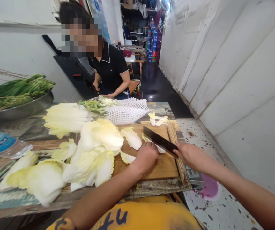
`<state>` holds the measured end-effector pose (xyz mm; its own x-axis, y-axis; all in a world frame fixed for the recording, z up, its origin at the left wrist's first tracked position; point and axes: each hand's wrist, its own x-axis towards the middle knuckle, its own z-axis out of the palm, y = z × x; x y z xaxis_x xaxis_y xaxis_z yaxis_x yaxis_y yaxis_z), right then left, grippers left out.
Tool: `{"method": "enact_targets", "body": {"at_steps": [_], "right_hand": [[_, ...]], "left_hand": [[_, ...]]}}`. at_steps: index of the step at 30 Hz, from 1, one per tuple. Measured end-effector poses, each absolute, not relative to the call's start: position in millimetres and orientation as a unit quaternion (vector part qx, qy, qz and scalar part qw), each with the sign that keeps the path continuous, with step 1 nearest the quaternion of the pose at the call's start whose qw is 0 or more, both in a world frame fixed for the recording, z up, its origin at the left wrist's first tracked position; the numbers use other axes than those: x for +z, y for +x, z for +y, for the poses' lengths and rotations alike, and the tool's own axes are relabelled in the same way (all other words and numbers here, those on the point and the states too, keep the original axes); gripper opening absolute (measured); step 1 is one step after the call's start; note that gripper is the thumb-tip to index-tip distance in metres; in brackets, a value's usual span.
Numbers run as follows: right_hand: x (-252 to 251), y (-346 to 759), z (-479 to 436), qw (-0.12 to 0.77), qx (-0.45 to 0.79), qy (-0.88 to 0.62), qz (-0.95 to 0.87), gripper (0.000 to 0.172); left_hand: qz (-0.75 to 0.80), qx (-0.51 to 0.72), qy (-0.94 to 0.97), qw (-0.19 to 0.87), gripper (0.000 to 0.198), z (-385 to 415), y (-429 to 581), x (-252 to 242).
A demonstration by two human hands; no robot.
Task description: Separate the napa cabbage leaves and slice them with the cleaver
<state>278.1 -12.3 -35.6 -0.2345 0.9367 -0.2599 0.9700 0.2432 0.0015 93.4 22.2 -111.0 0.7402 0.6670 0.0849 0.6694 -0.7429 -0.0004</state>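
Observation:
My right hand (187,154) is closed around the handle of a dark cleaver (158,139), its blade pointing up and to the left over the cutting board (149,172). Under the blade lies a napa cabbage leaf (161,149), partly hidden. My left hand (147,157) has its fingers curled down on that leaf beside the blade; the fingertips are out of sight. Two loose cabbage leaves (132,138) rest on the board left of the blade. Larger napa cabbage pieces (99,135) are heaped at the board's left side.
More cabbage leaves (45,180) spread across the table's left. A metal bowl of long green vegetables (20,95) and a water bottle (4,143) stand there too. White foam netting (128,110) lies behind the board. Across the table is a person in a black shirt (112,65).

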Motion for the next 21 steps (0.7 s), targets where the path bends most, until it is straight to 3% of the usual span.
{"method": "enact_targets", "body": {"at_steps": [15, 21], "right_hand": [[-49.0, 261.0, 19.6, 0.1, -0.098, 0.598, 0.789, 0.029], [-48.5, 274.6, 74.3, 0.044, -0.065, 0.632, 0.771, 0.031]], "left_hand": [[-0.343, -0.052, -0.938, 0.029, 0.016, 28.9, 91.5, -111.4], [-0.251, -0.185, -0.939, 0.144, 0.024, 4.0, 75.4, -75.2]]}}
